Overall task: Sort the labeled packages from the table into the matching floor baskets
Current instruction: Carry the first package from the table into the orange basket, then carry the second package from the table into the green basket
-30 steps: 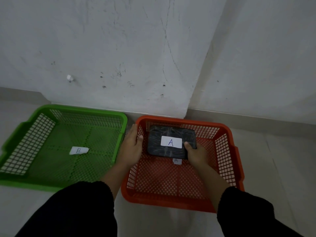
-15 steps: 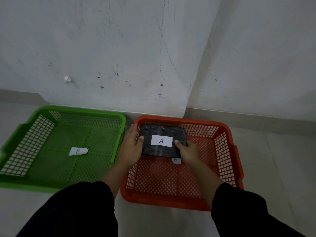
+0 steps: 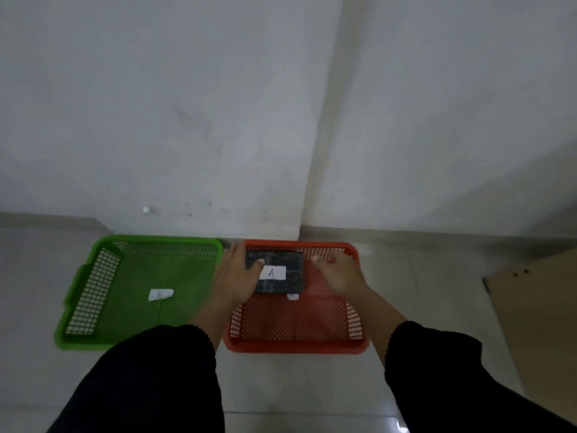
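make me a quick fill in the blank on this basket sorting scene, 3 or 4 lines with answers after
1. The dark package lies in the ____ basket.
2. The white label on top of the package shows the letter ____.
3. The ____ hand has its thumb on the package, while the other hand is off it.
4. The green basket holds only a small paper ____.

Answers: orange; A; left; label
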